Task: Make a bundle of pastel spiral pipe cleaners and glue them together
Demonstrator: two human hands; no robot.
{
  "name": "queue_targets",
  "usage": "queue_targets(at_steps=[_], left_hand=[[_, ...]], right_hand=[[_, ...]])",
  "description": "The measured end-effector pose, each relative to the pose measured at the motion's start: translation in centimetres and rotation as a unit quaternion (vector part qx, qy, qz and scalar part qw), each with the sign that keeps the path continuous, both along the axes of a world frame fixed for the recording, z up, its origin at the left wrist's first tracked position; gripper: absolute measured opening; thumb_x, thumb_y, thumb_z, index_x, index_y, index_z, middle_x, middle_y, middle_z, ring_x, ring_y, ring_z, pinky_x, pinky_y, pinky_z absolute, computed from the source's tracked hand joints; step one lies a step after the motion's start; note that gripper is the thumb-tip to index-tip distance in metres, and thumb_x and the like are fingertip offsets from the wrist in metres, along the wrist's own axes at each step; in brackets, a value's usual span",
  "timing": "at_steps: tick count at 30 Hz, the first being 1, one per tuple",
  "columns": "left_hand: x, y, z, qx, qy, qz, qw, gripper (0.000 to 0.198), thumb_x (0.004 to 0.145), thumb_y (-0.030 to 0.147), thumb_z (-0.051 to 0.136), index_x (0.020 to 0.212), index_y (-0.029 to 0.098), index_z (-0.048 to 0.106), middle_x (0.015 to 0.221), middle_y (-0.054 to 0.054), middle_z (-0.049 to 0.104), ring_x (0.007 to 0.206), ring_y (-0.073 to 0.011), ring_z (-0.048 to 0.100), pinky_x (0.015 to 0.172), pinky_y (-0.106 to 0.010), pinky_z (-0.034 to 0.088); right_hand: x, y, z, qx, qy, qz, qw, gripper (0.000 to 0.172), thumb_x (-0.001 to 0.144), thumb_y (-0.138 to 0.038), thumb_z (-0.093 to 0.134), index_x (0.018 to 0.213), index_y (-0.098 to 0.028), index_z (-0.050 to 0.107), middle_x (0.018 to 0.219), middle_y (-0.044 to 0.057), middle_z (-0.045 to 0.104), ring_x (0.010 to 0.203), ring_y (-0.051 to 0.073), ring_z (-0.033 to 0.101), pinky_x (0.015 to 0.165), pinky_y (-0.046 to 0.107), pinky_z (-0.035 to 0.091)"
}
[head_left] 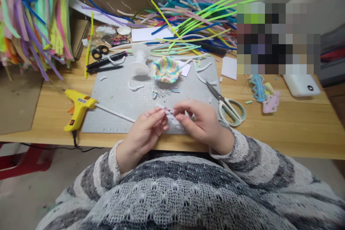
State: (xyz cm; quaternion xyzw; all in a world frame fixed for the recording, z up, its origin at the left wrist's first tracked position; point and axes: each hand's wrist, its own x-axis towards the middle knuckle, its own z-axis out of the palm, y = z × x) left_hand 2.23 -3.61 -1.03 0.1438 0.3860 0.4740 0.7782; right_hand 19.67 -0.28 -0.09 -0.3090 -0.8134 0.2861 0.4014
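Observation:
Over the front of the grey cutting mat (107,115), my left hand (144,127) pinches a pale lilac-white pipe cleaner piece (174,119) between thumb and fingers. My right hand (201,120) closes on the same piece from the other side, fingertips bent over it. Its exact shape is partly covered by my fingers. Just beyond the hands lie thin wire scraps (163,92) and a ruffled pastel pipe cleaner bowl (166,71). Open-bladed scissors (229,106) rest to the right of my right hand.
A yellow glue gun (79,109) with a glue stick lies left. Behind are a clear spool (140,59), black markers (106,61) and heaped pipe cleaners (194,18). A blue braided piece (258,88) and white phone-like object (303,82) lie right. Bundled pipe cleaners (32,25) stand far left.

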Motion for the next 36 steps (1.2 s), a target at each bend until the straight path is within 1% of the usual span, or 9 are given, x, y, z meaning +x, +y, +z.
queue_targets(at_steps=[4, 10, 17, 21, 24, 27, 29, 32, 36], left_hand=[[-1.1, -0.3, 0.4, -0.005, 0.015, 0.005, 1.000, 0.017, 0.069, 0.025, 0.081, 0.073, 0.013, 0.070, 0.063, 0.002, 0.055, 0.057, -0.0051, 0.049, 0.054, -0.016, 0.045], [-2.6, -1.1, 1.1, -0.017, 0.044, -0.026, 0.999, 0.021, 0.065, 0.027, 0.084, 0.070, 0.012, 0.070, 0.061, 0.002, 0.055, 0.054, -0.0051, 0.048, 0.051, -0.016, 0.042], [-2.8, -1.2, 0.2, -0.027, 0.048, -0.049, 0.997, 0.019, 0.067, 0.026, 0.081, 0.072, 0.012, 0.068, 0.061, 0.002, 0.054, 0.056, -0.0059, 0.047, 0.052, -0.018, 0.041], [-2.5, -0.8, 0.1, -0.029, 0.042, -0.055, 0.997, 0.019, 0.068, 0.025, 0.080, 0.073, 0.011, 0.068, 0.062, 0.002, 0.054, 0.057, -0.0061, 0.048, 0.054, -0.018, 0.042], [-2.4, -0.2, 0.3, -0.028, 0.042, -0.068, 0.996, 0.018, 0.068, 0.025, 0.080, 0.073, 0.012, 0.068, 0.062, 0.002, 0.055, 0.055, -0.0060, 0.047, 0.055, -0.019, 0.042], [-2.2, 0.7, 0.6, -0.021, 0.034, -0.101, 0.994, 0.019, 0.068, 0.025, 0.079, 0.072, 0.011, 0.067, 0.062, 0.001, 0.056, 0.055, -0.0065, 0.049, 0.054, -0.019, 0.040], [-2.0, 1.3, 1.0, -0.023, 0.015, -0.127, 0.992, 0.018, 0.068, 0.025, 0.078, 0.072, 0.012, 0.067, 0.064, 0.001, 0.058, 0.058, -0.0078, 0.052, 0.055, -0.020, 0.041], [-1.7, 1.8, 1.4, -0.028, -0.007, -0.147, 0.989, 0.016, 0.069, 0.024, 0.077, 0.075, 0.012, 0.068, 0.072, -0.001, 0.061, 0.064, -0.0096, 0.055, 0.057, -0.021, 0.044], [-1.6, 2.1, 1.5, -0.006, 0.000, -0.153, 0.988, 0.016, 0.070, 0.024, 0.076, 0.076, 0.011, 0.070, 0.075, -0.002, 0.065, 0.065, -0.0097, 0.057, 0.057, -0.021, 0.044]], right_hand=[[0.5, 1.2, 0.2, 0.027, -0.083, -0.084, 0.993, 0.008, 0.090, -0.018, 0.054, 0.089, -0.018, 0.062, 0.083, 0.003, 0.068, 0.078, 0.016, 0.060, 0.073, 0.031, 0.045], [0.2, 1.6, -0.5, 0.009, -0.272, -0.048, 0.961, 0.009, 0.086, -0.025, 0.062, 0.091, -0.018, 0.066, 0.101, 0.009, 0.067, 0.096, 0.024, 0.056, 0.082, 0.037, 0.038], [-1.0, 0.7, -1.2, 0.017, -0.352, -0.054, 0.934, 0.009, 0.086, -0.023, 0.061, 0.080, -0.017, 0.064, 0.090, 0.008, 0.067, 0.090, 0.024, 0.054, 0.077, 0.037, 0.034], [-1.0, 0.5, -0.7, -0.041, -0.215, -0.046, 0.975, 0.008, 0.086, -0.019, 0.059, 0.078, -0.016, 0.061, 0.079, 0.004, 0.066, 0.081, 0.019, 0.056, 0.076, 0.036, 0.038], [-0.7, 0.5, -0.1, -0.175, -0.023, -0.044, 0.983, 0.008, 0.083, -0.022, 0.063, 0.078, -0.017, 0.061, 0.074, 0.001, 0.065, 0.071, 0.014, 0.057, 0.069, 0.031, 0.043], [-0.4, 0.7, 0.1, -0.365, 0.122, -0.007, 0.923, 0.015, 0.078, -0.029, 0.071, 0.076, -0.018, 0.061, 0.067, -0.003, 0.063, 0.058, 0.010, 0.055, 0.056, 0.026, 0.043], [-0.3, 0.9, -0.1, -0.446, 0.186, 0.026, 0.875, 0.019, 0.074, -0.030, 0.076, 0.074, -0.018, 0.061, 0.066, -0.004, 0.063, 0.056, 0.008, 0.055, 0.054, 0.023, 0.043], [-0.3, 1.1, -0.4, -0.489, 0.244, 0.052, 0.836, 0.019, 0.071, -0.026, 0.079, 0.072, -0.018, 0.062, 0.069, -0.004, 0.066, 0.061, 0.007, 0.059, 0.058, 0.021, 0.046], [-0.6, 1.0, -0.3, -0.497, 0.277, 0.068, 0.820, 0.018, 0.070, -0.022, 0.080, 0.070, -0.017, 0.063, 0.073, -0.003, 0.069, 0.064, 0.007, 0.062, 0.060, 0.020, 0.050]])
